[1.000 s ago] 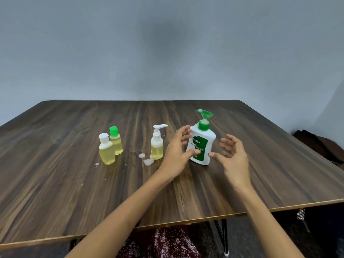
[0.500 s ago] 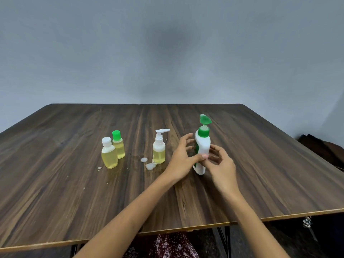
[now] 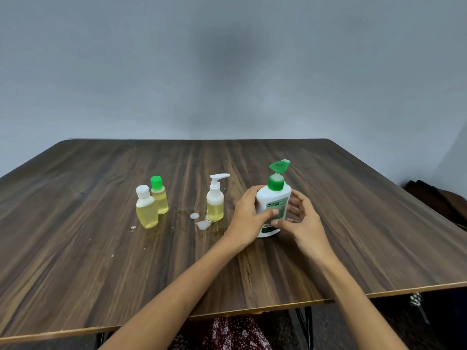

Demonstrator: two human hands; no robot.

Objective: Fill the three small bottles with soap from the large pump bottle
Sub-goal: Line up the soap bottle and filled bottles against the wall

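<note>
- Gripping the pump bottle (image 3: 273, 205) from both sides, the left hand (image 3: 249, 218) and right hand (image 3: 302, 219) now show its wide labelled face; half a second ago only its narrow edge showed.
- It stands upright on the table (image 3: 101, 261), green pump on top.
- Left of it, unmoved: small pump bottle (image 3: 215, 202), green-capped bottle (image 3: 159, 195), white-capped bottle (image 3: 146, 208), spilled soap drops (image 3: 202, 223).
</note>
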